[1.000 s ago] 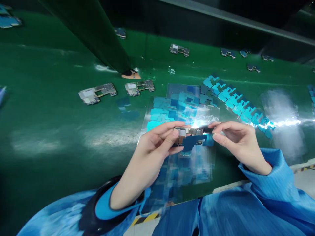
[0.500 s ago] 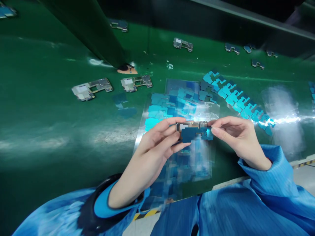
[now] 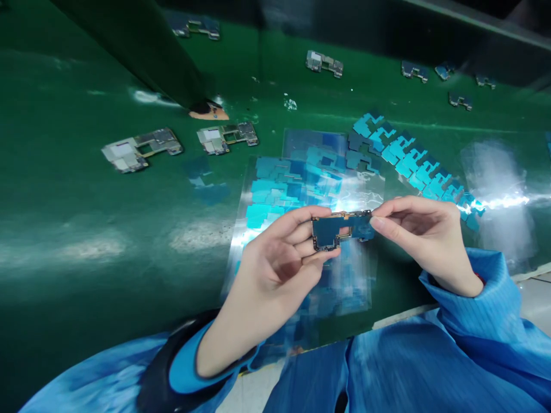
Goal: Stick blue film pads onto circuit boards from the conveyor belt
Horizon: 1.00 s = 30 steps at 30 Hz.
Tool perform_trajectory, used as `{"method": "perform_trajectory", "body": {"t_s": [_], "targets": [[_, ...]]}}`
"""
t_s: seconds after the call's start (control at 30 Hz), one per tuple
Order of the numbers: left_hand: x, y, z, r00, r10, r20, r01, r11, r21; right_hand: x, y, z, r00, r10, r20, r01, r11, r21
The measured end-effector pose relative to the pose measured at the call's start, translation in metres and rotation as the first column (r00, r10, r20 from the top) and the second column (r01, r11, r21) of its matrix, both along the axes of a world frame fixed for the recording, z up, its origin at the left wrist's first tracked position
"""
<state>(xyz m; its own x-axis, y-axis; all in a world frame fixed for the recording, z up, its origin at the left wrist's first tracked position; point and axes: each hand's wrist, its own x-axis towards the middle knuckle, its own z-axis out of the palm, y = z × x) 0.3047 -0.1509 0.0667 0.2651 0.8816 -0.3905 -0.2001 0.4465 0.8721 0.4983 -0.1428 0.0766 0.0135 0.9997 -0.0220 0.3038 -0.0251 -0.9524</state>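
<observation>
A small circuit board [image 3: 346, 231] is held up between both hands, with a dark blue film [image 3: 328, 232] lying over most of its face. My left hand [image 3: 282, 258] grips the board's left end, fingers behind and along its edges, thumb at the lower edge. The thumb and forefinger of my right hand [image 3: 413, 229] pinch the upper right corner, where film and board meet. Beneath the hands lie clear sheets bearing many blue film cutouts [image 3: 267, 192].
On the green table [image 3: 64, 189] are two circuit boards at the left, one [image 3: 144, 149] beside another [image 3: 228, 137]. More boards [image 3: 324, 63] lie further back. A row of blue cutouts [image 3: 413, 160] slants to the right. A dark post [image 3: 142, 57] stands at the upper left.
The blue film now lies over the board's face, matching its outline, where it sat lower before. My left thumb has moved down to the lower edge. The view has shifted slightly.
</observation>
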Motion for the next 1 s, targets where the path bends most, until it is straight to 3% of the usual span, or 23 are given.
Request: {"method": "perform_trajectory", "body": {"t_s": [1.0], "targets": [[0.0034,-0.0014,0.0079,0.995,0.013,-0.096,-0.011,1.000,0.024,-0.0004,0.0003,0.0053,0.997,0.007,0.081,-0.008,1.000,0.017]]}}
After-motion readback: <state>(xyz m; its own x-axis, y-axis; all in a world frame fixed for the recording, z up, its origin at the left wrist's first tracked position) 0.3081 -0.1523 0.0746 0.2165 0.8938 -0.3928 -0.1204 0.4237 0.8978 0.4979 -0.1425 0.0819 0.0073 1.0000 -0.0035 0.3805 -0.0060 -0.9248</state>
